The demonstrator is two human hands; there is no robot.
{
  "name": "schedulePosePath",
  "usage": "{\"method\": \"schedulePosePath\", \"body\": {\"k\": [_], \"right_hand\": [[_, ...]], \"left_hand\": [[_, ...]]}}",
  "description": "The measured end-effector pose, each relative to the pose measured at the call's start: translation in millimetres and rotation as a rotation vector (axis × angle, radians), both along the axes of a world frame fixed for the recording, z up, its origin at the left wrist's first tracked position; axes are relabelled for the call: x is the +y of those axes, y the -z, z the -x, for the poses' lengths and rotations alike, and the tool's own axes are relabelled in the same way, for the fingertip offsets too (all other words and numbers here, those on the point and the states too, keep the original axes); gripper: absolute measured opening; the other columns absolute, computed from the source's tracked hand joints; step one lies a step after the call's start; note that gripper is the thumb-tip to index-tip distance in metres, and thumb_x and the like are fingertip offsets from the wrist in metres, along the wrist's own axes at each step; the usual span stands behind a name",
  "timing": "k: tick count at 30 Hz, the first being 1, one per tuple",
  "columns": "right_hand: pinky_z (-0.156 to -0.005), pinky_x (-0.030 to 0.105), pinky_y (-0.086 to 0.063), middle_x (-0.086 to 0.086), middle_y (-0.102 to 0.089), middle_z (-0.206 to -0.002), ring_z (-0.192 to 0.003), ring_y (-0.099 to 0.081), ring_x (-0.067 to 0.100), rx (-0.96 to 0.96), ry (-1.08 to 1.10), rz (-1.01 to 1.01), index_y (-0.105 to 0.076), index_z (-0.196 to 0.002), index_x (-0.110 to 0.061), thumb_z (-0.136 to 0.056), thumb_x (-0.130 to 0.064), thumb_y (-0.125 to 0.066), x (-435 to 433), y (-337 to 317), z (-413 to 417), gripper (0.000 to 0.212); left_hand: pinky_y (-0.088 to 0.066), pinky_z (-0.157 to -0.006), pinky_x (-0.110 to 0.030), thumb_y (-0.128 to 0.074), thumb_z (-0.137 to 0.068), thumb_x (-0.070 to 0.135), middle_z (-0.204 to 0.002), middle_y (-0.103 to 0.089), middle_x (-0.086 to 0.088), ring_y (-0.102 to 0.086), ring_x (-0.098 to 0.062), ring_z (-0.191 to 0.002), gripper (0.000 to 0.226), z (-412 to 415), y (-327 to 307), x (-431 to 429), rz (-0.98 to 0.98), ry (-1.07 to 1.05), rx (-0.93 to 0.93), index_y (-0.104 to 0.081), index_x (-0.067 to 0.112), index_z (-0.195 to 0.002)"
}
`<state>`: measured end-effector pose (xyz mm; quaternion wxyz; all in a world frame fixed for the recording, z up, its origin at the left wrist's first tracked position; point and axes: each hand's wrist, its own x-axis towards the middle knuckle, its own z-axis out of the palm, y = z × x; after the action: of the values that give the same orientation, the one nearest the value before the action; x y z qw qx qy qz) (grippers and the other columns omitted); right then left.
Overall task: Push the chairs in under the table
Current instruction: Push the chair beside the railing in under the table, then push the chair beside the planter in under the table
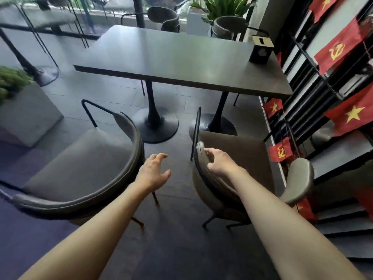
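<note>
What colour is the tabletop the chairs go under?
Dark grey, plain and matte, with no pattern; the tabletop shows clearly in the head view.

- One wide-angle view, worn on the person's head, looks forward and steeply down.
- Both bare forearms reach in from the bottom edge, close to the lens.
- The dark rectangular surface (181,57) lies ahead across the upper middle, beyond two grey padded chairs (84,158).
</note>
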<state>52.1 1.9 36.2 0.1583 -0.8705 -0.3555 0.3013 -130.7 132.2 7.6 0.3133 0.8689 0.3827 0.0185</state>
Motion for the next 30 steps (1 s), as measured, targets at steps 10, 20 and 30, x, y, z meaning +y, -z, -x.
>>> {"method": "schedulePosePath", "body": {"k": [10,20,30], "right_hand": [[-0.118,0.036,-0.023,-0.002,-0.026,-0.156,-0.143,-0.025,0.019,-0.108,-0.416,0.07,-0.027,-0.148,-0.031,-0.077,-0.001,-0.057,162,34,193,0.083],[-0.117,0.05,0.011,0.001,0.003,-0.162,-0.148,0.016,0.025,-0.608,-0.726,0.521,-0.021,-0.149,-0.029,-0.093,-0.01,-0.047,215,75,217,0.065],[-0.121,0.043,-0.005,0.0,-0.056,-0.135,-0.136,-0.033,0.024,-0.658,-0.868,0.531,-0.054,-0.13,-0.021,-0.087,-0.019,-0.05,232,89,197,0.043]], "left_hand": [[-0.033,-0.11,-0.037,-0.063,-0.081,0.041,-0.142,-0.042,-0.009,-0.038,-0.027,-0.132,0.075,201,28,108,0.027,-0.056,0.288,-0.029,0.019,-0.144],[-0.002,-0.114,-0.053,-0.056,-0.08,0.042,-0.12,-0.06,0.011,-0.039,-0.02,-0.126,0.035,231,73,120,-0.035,-0.087,0.46,-0.059,0.036,-0.114],[-0.002,-0.115,-0.047,-0.049,-0.082,0.02,-0.116,-0.062,0.014,-0.043,-0.014,-0.121,0.038,228,80,121,-0.1,-0.195,0.459,-0.063,0.037,-0.114]]}}
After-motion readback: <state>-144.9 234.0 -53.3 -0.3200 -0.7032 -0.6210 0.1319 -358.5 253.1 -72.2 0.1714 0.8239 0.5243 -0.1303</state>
